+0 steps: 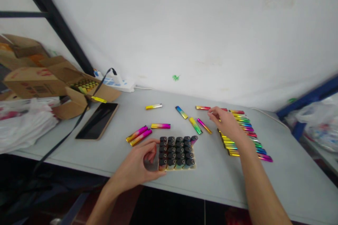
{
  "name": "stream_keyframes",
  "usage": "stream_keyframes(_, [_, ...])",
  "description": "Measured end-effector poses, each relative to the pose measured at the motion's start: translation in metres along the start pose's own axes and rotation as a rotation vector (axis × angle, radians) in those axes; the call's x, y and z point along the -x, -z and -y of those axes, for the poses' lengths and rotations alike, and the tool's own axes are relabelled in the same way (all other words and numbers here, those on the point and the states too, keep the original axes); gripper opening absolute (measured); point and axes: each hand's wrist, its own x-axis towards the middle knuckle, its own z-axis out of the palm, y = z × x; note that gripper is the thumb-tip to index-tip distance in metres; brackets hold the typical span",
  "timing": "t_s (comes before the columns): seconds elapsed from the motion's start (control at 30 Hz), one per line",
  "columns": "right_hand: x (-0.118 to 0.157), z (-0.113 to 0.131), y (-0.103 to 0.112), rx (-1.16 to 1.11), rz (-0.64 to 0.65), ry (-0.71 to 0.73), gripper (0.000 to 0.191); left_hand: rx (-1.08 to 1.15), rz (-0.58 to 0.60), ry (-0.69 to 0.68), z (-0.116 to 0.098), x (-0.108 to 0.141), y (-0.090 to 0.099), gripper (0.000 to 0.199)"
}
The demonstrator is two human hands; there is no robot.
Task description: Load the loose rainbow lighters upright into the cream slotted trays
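My left hand (pixel 137 160) grips the left side of a small tray (pixel 177 169) packed with upright lighters (pixel 175 153), thumb at the near edge. Their black tops face up, and one purple lighter (pixel 194 140) leans out at the far right corner. My right hand (pixel 224 121) is over the table, fingers loosely curved and slightly apart, with nothing visible held. Its fingertips are by the end of a red and yellow lighter (pixel 202 107). A magenta and gold lighter (pixel 204 126) and a yellow-green one (pixel 195 126) lie to its left.
A row of shiny lighters (pixel 248 133) lies at right. More lighters (pixel 139 135) lie left of the tray. A dark-screened tablet (pixel 97 121), a black strap (pixel 79 121), an open carton (pixel 79 102) and a power strip (pixel 118 83) are at left. A wall (pixel 185 42) stands behind.
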Motion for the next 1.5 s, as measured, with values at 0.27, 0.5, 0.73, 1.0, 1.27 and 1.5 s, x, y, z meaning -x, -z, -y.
stream_keyframes(0.27, [0.017,0.012,0.017,-0.029,0.309,0.004,0.021,-0.034,-0.01,-0.024,0.005,-0.002,0.0,0.033])
stream_keyframes(0.5, [0.012,-0.001,0.004,0.066,0.292,0.062,0.05,-0.044,-0.01,-0.049,0.005,-0.002,0.001,0.04])
stream_keyframes(0.73, [-0.001,0.001,-0.011,0.103,0.286,0.239,0.009,0.011,0.076,0.026,0.0,0.0,0.002,0.042])
stream_keyframes(1.0, [0.009,0.009,0.008,-0.129,0.168,0.181,0.029,0.021,0.067,0.047,0.0,0.005,0.001,0.05])
stream_keyframes(1.27, [0.006,0.04,-0.007,-0.74,-0.162,0.01,0.031,0.03,-0.029,0.069,0.007,0.003,-0.004,0.045])
stream_keyframes(1.5, [0.008,0.068,-0.039,-1.391,-0.004,-0.117,0.042,0.069,-0.127,0.026,0.012,-0.002,-0.004,0.031])
